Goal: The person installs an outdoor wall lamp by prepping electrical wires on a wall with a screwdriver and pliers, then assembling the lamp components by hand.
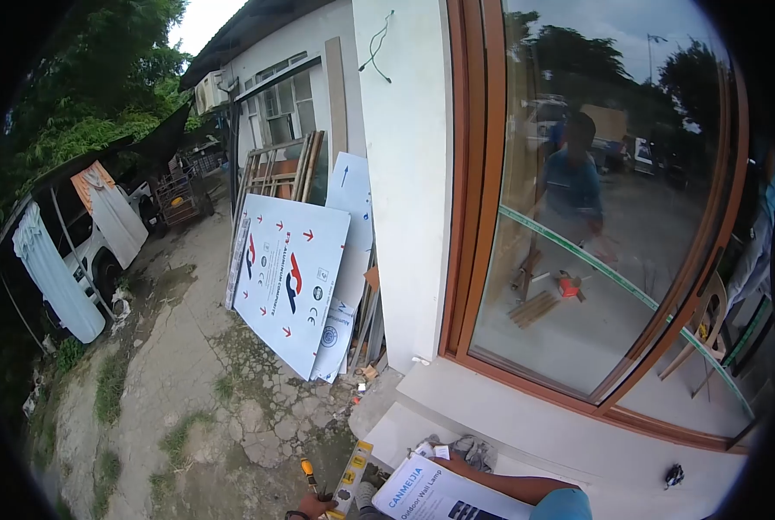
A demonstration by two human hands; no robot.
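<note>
My left hand [316, 505], with a dark band at its wrist, is at the bottom edge. Its fingers close on a screwdriver [308, 471] with a yellow and black handle. Beside those fingers a yellow spirit level [354, 472] stands tilted, touching or nearly touching them. To the right lies a white box [431, 490] printed "Outdoor Wall Lamp", cut off by the frame. My right forearm, coming from a blue sleeve [563, 504], runs along the box's far edge. My right hand [435, 459] is near a small white item and grey crumpled cloth [476, 451]; its fingers cannot be made out.
Pale steps [491, 416] lead to a brown-framed glass door [595, 217] reflecting a person. Aluminium composite sheets [288, 269] and wooden frames lean by the white pillar [402, 173]. Cracked concrete [171, 347], hanging cloths and a parked vehicle are on the left. A small dark object [674, 475] lies right.
</note>
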